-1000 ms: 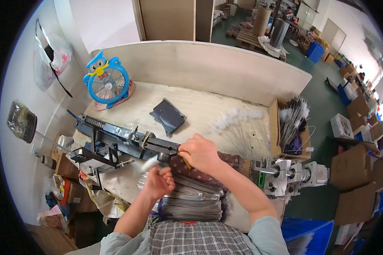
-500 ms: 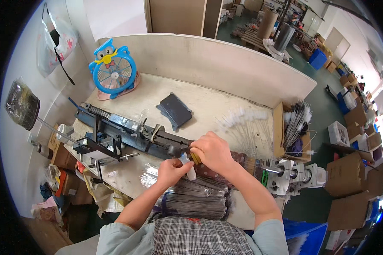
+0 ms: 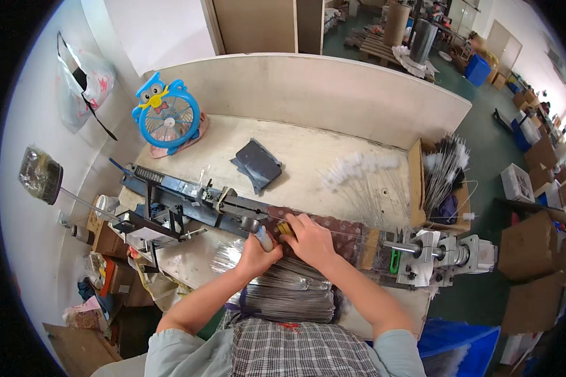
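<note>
In the middle of the bench, my left hand (image 3: 258, 259) is closed around a small whitish, tube-like piece (image 3: 264, 239) with a pale blue end. The round metal part (image 3: 250, 224) of a long dark metal rail fixture (image 3: 201, 204) is just beyond it. Close by on the right, my right hand (image 3: 312, 242) has its fingers curled on a small yellow piece (image 3: 285, 228), mostly covered by the fingers. Under and beyond that hand runs a reddish-brown dotted cloth (image 3: 349, 237). A thick bundle of thin metal wires (image 3: 286, 301) lies near my body, below both hands.
White-tufted wire brushes (image 3: 358, 169) lie at the back right, beside a cardboard box (image 3: 416, 188) of wires. A motor-like machine with a shaft (image 3: 446, 256) stands at right. A dark flat packet (image 3: 258, 164) and a blue fan (image 3: 170, 122) are farther back.
My left hand has turned, so the whitish piece now points up and away instead of toward me. My right hand has lowered a little, fingers still on the yellow piece. The whole view has shifted slightly.
</note>
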Available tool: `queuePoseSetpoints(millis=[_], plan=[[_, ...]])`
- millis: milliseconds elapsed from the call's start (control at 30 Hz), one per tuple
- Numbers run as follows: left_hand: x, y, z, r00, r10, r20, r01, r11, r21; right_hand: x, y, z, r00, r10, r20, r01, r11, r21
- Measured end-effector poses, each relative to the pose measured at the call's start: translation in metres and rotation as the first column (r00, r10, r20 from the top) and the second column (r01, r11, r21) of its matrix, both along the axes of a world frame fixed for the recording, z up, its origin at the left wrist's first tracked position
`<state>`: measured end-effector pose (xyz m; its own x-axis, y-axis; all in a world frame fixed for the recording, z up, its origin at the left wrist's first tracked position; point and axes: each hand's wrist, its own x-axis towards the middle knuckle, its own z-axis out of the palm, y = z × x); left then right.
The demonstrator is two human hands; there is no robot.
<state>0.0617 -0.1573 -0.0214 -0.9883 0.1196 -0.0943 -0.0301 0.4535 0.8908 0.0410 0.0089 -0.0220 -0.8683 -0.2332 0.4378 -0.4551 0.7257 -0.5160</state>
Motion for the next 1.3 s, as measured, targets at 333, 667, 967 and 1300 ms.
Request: queuePoseSetpoints(millis=[333,667,967,1300], plan=[[0.026,-0.144,-0.040,0.703,0.400,0.588,-0.709,0.328,0.624,0.011,0.020,0.024,0.976,0.181,0.120,-0.192,0.978,0.082],[0.030,-0.175,-0.036,0.660,0.429,0.617,-0.751,0.416,0.513,0.015,0.015,0.029,0.969,0.188,0.163,-0.209,0.970,0.122],[0.026,-0.137,-0.030,0.696,0.564,0.445,-0.709,0.439,0.552,0.020,0.035,0.081,0.978,0.206,0.006,-0.205,0.968,0.144],[0.031,-0.091,-0.014,0.719,0.241,0.652,-0.675,0.464,0.574,0.015,0.070,0.077,0.996,0.053,0.072,-0.047,0.995,-0.087]])
